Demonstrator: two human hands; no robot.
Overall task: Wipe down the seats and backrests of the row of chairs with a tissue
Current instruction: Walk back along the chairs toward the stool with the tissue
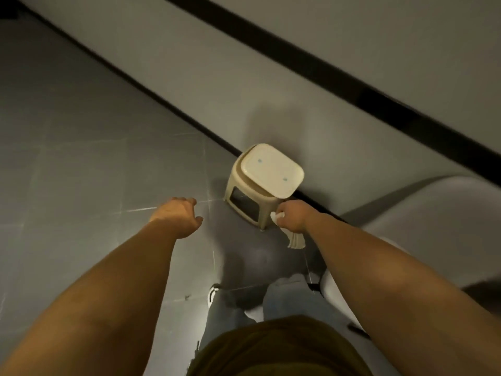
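- Head view: your right hand [294,214] is fisted around a white tissue [291,234]; a folded tail hangs out below the fist, toward 6 o'clock.
- Your left hand [180,214] holds nothing; fingers are loosely curled, hanging over the grey tile floor [81,164] at about 9 o'clock from the other hand.
- A beige plastic stool [264,183] stands against the wall [244,85], just past your right hand at 11 o'clock of it. The fist is near the stool's front leg; I can't tell if it touches.
- A white curved chair [433,204] sits at 3 o'clock in frame, only partly visible. Seat or backrest: can't tell, and the frame is motion-blurred.
- No row of chairs is clearly in view, and neither hand is on the chair.
- Risk: the tissue tail dangles low, so it could drag on the floor and pick up dirt that you'd smear on the seats.
- Risk: the stool is light and your right arm is close, so a swing could knock it.
- Risk: your legs [244,308] are close to the chair edge, so turning fast could bump it.
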